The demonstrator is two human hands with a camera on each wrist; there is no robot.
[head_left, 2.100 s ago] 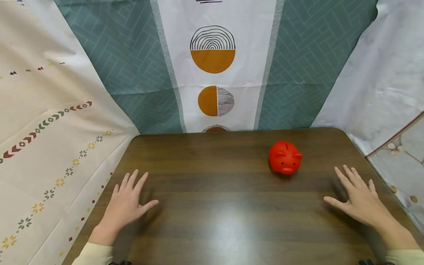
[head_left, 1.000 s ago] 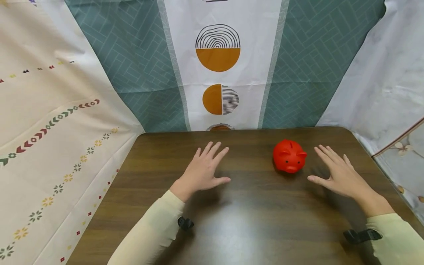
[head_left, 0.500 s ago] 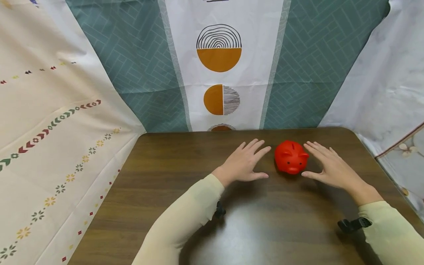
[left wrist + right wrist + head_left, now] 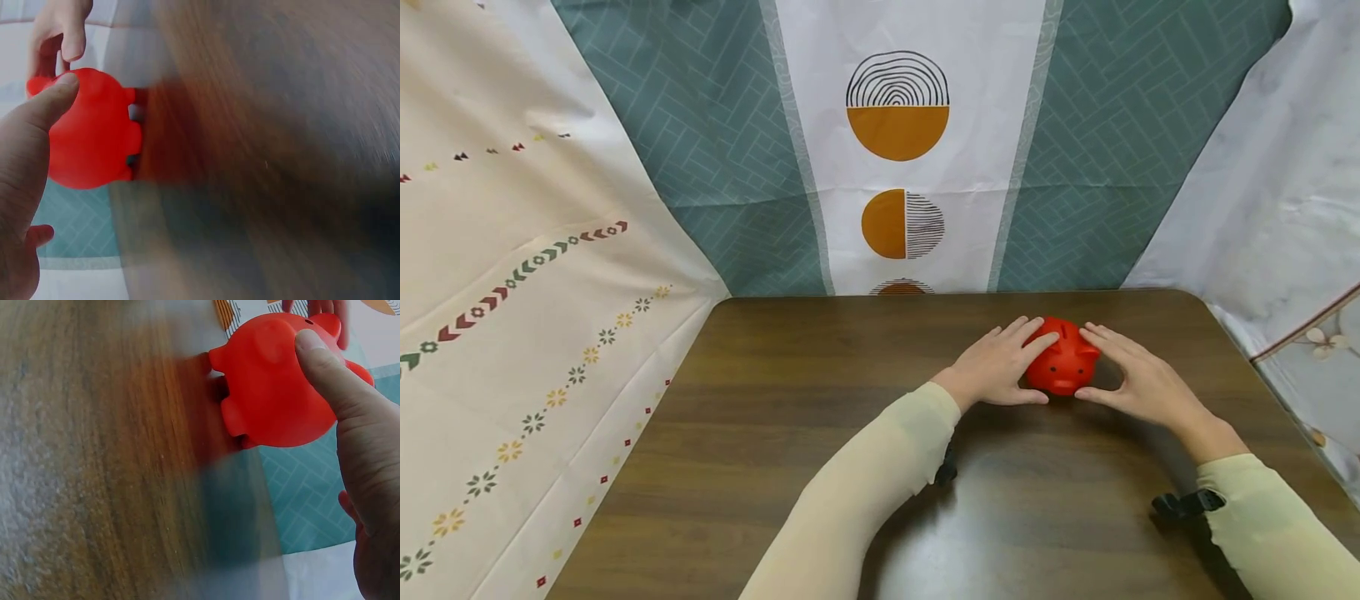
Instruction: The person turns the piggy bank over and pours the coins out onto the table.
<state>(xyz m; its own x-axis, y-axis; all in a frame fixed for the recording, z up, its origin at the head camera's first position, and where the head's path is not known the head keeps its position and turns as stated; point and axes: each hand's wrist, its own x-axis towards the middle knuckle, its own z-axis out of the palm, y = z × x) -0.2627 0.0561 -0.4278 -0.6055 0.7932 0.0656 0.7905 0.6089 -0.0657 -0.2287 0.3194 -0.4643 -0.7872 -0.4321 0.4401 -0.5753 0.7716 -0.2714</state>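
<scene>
A red piggy bank (image 4: 1063, 360) stands on its feet towards the back right of the table, its snout facing me and its coin slot on top. My left hand (image 4: 998, 368) is at its left side, with spread, fairly straight fingers overlapping the pig's side. At the right side is my right hand (image 4: 1144, 382), fingers extended near the ear and thumb low by the snout. Both wrist views show a thumb in front of the piggy bank's (image 4: 94, 140) body; whether either hand presses on it I cannot tell.
The brown wooden table (image 4: 790, 392) ends at a patterned green and white cloth (image 4: 745, 167) hanging behind. A cream cloth (image 4: 550, 317) borders the left side, and a white cloth (image 4: 1247, 217) the right. Black straps with small devices (image 4: 1187, 504) sit on the wrists.
My left hand has swept right across the table to the piggy bank. The right hand has moved left and slightly away from me to its other side. The piggy bank has stayed in place.
</scene>
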